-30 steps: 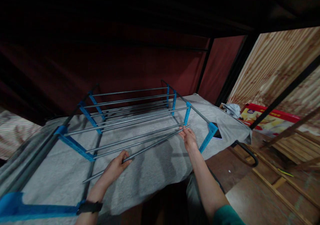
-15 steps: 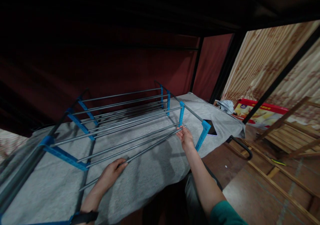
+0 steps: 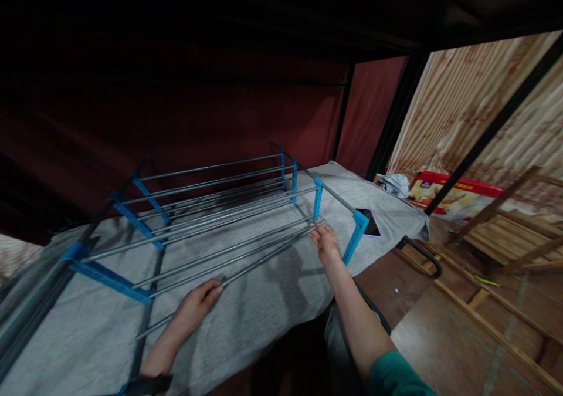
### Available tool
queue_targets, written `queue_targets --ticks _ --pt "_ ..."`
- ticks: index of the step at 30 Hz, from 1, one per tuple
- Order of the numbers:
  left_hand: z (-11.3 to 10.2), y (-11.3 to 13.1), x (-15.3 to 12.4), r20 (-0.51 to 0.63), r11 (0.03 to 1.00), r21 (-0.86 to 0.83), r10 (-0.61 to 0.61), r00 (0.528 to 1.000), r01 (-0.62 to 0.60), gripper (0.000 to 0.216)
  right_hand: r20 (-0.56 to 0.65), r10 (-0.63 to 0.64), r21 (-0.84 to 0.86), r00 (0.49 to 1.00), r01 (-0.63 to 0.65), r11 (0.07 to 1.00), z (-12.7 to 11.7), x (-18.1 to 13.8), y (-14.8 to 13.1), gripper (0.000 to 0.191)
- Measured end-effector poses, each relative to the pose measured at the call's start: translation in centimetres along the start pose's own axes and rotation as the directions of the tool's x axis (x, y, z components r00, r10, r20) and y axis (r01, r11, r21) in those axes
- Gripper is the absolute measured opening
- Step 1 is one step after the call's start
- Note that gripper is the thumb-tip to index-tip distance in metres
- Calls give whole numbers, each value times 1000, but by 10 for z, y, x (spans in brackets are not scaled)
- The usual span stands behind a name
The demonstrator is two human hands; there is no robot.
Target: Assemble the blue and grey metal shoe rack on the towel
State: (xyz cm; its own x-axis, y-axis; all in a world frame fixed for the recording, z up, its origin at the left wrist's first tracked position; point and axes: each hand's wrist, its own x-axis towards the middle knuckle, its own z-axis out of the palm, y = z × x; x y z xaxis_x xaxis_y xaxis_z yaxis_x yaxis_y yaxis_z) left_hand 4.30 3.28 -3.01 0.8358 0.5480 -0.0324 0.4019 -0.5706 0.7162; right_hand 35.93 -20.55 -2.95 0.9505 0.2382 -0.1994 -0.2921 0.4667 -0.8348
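A rack of grey metal tubes and blue plastic brackets lies on its side in front of me; one blue bracket [image 3: 316, 199] is close to my right fingers. My left hand [image 3: 196, 307] is closed round a loose grey metal tube [image 3: 255, 266], whose near end sticks out past my wrist. My right hand [image 3: 325, 242] pinches the far end of this tube, beside the ends of the fitted tubes [image 3: 229, 248]. Whether the tube's tip touches the bracket I cannot tell. Another blue bracket [image 3: 112, 278] holds tubes at the left.
Grey cloth [image 3: 246, 331] covers the surface under the rack. A dark tablet or phone [image 3: 369, 222] lies at the right. Beyond stand a red and yellow box [image 3: 457, 195], a crumpled cloth [image 3: 394, 185] and a wooden frame [image 3: 510, 237]. A dark post [image 3: 345, 111] rises behind.
Both hands keep their grip on the tube and have barely moved. The view has shifted slightly; the rack looks almost the same.
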Motion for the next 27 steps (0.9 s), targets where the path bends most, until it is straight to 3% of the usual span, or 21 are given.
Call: queue_targets --ticks 13,19,23,27 --pt "3 -2 -2 -49 990 140 -21 999 28 25 2 28 -4 1000 -28 1000 -7 5 5 24" --pt "4 -2 1 -73 994 101 -25 997 33 29 -16 56 32 998 -55 998 -8 6 7 19" --pt "3 0 2 -63 999 44 13 998 -11 43 -45 72 58 996 -70 996 -7 5 6 25" --pt "3 1 2 -82 996 84 49 995 -42 39 -107 78 81 991 -70 994 -7 3 5 44"
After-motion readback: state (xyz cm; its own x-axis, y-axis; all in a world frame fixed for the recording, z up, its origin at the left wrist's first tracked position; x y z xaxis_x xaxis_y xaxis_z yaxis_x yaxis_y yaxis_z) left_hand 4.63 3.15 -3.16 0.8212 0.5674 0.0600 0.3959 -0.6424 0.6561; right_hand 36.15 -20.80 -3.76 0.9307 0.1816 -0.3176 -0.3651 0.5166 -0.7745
